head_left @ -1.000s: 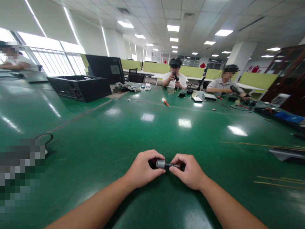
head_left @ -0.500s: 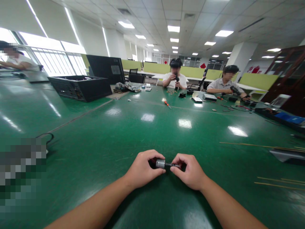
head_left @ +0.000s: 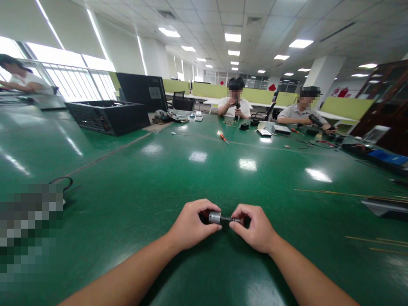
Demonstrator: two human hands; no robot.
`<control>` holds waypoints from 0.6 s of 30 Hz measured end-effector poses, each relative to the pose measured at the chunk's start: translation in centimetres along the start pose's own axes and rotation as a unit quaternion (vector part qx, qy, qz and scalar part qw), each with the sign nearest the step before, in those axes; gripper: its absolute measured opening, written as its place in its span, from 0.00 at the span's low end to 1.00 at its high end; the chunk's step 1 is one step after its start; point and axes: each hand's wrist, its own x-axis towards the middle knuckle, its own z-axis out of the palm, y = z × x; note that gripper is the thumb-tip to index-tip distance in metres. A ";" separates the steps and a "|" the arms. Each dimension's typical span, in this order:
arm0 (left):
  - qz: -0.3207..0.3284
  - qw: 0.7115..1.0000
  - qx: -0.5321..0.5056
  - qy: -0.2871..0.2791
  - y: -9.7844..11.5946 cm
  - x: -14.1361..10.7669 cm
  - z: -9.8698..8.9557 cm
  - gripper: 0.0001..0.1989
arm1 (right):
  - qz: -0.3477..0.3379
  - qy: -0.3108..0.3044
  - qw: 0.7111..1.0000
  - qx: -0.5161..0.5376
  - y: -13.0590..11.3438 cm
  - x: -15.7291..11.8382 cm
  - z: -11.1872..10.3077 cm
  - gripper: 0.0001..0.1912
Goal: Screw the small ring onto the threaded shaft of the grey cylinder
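Observation:
Between both hands lies a short silver metal cylinder with a dark, narrow, ridged shaft (head_left: 215, 217) pointing to the right; its exact kind does not show. Around the cylinder's left end curl the thumb and fingers of my left hand (head_left: 194, 223), closed on it and hiding that end. My right hand (head_left: 253, 227) pinches the tip of the shaft between thumb and forefinger. The piece is held level, low over the green table (head_left: 178, 182); whether it touches the surface I cannot tell.
A black computer case (head_left: 108, 117) stands at back left. An orange screwdriver (head_left: 224, 138) lies ahead. Thin yellow rods (head_left: 334, 193) lie at right, beside a grey tray-like object (head_left: 385, 208). Two people (head_left: 236, 100) sit across the table; another person (head_left: 24, 78) sits far left.
Both hands keep the same grip on the metal piece. The right hand has shifted very slightly; otherwise the scene looks the same.

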 end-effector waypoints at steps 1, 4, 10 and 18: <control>0.000 1.000 -0.001 0.001 0.0 0.0 0.0 0.13 | 0.000 0.001 1.000 0.001 0.0 0.0 0.0 0.03; -0.001 1.000 -0.002 0.002 0.0 0.0 0.0 0.13 | -0.002 0.004 1.000 0.003 0.0 0.1 0.0 0.03; 0.002 1.000 -0.003 0.009 0.0 0.0 0.0 0.13 | -0.002 0.000 1.000 0.000 0.0 0.1 -0.1 0.02; -0.008 1.000 -0.010 0.010 -0.1 0.0 0.1 0.13 | -0.002 0.009 1.000 -0.002 0.1 0.1 -0.1 0.02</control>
